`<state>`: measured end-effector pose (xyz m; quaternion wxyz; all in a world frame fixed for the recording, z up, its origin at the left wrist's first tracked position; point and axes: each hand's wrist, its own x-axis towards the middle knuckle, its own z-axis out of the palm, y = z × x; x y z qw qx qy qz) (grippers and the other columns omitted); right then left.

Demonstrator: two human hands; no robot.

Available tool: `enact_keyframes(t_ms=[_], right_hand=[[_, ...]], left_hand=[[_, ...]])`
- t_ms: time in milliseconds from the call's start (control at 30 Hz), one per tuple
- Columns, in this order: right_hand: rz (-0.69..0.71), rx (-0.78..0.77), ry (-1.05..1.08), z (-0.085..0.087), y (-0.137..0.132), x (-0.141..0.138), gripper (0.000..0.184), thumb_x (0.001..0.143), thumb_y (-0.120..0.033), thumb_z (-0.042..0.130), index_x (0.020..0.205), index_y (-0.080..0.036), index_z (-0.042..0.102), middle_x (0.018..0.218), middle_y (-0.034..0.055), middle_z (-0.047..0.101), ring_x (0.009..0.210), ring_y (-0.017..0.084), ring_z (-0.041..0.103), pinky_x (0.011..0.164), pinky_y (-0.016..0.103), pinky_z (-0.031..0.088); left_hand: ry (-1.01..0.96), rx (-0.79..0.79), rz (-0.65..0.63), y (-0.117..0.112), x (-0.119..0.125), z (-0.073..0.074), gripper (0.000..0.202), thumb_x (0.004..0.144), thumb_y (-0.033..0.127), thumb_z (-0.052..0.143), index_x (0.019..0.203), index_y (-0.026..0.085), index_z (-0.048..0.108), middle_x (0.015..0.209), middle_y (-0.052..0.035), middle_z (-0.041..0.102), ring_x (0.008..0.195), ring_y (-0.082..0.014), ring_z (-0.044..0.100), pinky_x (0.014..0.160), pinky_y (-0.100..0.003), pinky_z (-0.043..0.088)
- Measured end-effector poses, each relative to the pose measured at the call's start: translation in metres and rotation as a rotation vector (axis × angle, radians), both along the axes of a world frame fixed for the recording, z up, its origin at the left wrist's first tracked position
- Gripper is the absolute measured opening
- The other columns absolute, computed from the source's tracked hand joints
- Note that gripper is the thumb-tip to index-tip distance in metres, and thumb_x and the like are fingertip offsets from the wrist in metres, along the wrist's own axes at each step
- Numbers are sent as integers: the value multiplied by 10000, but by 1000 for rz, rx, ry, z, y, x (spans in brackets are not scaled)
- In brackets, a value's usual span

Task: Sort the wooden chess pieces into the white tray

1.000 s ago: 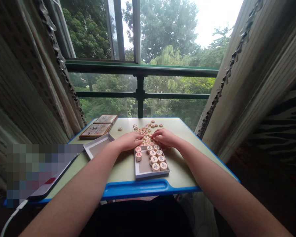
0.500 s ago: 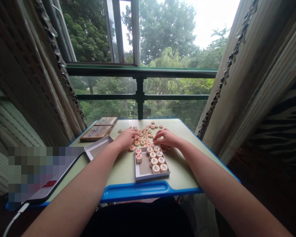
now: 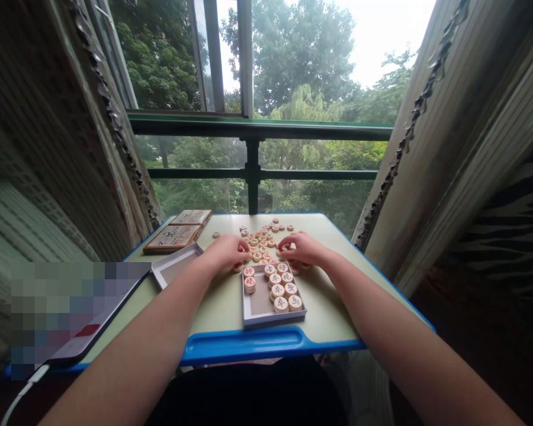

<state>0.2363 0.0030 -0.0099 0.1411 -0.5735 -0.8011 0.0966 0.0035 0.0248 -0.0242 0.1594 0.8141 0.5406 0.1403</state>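
Observation:
Round wooden game pieces (image 3: 266,236) with red and black characters lie scattered on a small green table (image 3: 222,305). A grey box tray (image 3: 257,307) near the front edge holds several of them. My left hand (image 3: 225,251) rests palm down on pieces just left of the tray's far end, fingers curled over them. My right hand (image 3: 301,248) lies on pieces at the tray's far right corner, fingers bent toward the pile. What the fingertips hold is hidden.
An empty grey box lid (image 3: 175,269) lies to the left. A folded wooden board (image 3: 177,231) sits at the far left corner. A tablet with a cable (image 3: 95,322) overlaps the table's left edge. Window rails and curtains close in behind and on both sides.
My left hand reached out to the far left pieces and has drawn back toward the tray. My right hand has barely shifted.

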Motion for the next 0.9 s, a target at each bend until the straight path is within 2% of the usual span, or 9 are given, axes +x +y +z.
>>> enact_keyframes(t_ms=[167,300,367,433,567,667,767,833,900], right_hand=[[35,17,-39,-2,1,-2,220,728,-297,656,925,-229,725,944,34,700,1007,241,537,883,310,399],[48,25,-10,-3,0,-2,196,733,-264,643,906,-224,727,925,32,706,1002,236,542,898,319,400],[56,11,32,-4,1,-2,194,732,-239,637,902,-212,726,910,34,706,1007,233,542,879,309,415],[58,-19,104,-6,1,-2,223,728,-207,634,937,-198,714,924,31,700,942,203,572,827,277,443],[35,-94,259,-9,3,-2,353,703,-164,658,1056,-179,660,966,32,685,709,118,601,659,214,477],[21,-105,287,-10,3,-2,324,695,-209,693,1016,-172,670,958,44,683,644,105,594,609,213,475],[-1,-104,285,-10,2,-2,245,706,-264,699,933,-173,693,851,41,690,610,108,590,598,224,473],[1,-96,287,-11,3,-3,225,709,-268,698,915,-177,698,794,34,687,607,112,589,603,229,471],[29,-86,290,-13,5,-3,227,707,-255,697,922,-179,697,817,30,691,628,111,590,615,226,468]], left_hand=[[61,146,-46,1,1,-2,223,733,274,558,870,214,723,879,-53,707,790,-199,631,696,-265,457],[27,297,-134,3,3,-6,340,791,237,478,1063,200,678,1117,-71,653,1016,-217,582,899,-298,427],[22,314,-205,3,5,-9,371,819,253,446,1127,204,649,1199,-60,619,1121,-222,528,980,-317,379],[46,280,-252,2,7,-10,359,831,274,439,1112,225,656,1199,-41,623,1147,-225,512,991,-326,372],[67,232,-224,0,7,-10,318,829,273,438,1029,235,681,1084,-41,672,1009,-213,585,887,-306,438],[66,228,-223,-1,5,-8,291,821,273,445,984,224,680,1030,-48,681,929,-208,608,838,-304,456],[64,235,-241,0,5,-8,271,815,279,452,947,213,680,987,-54,687,916,-210,611,834,-308,460],[41,252,-241,1,7,-9,303,829,302,437,994,202,671,1029,-67,680,972,-221,596,872,-324,450],[11,282,-233,4,10,-11,377,852,330,403,1123,195,627,1192,-75,620,1132,-242,519,977,-359,388]])
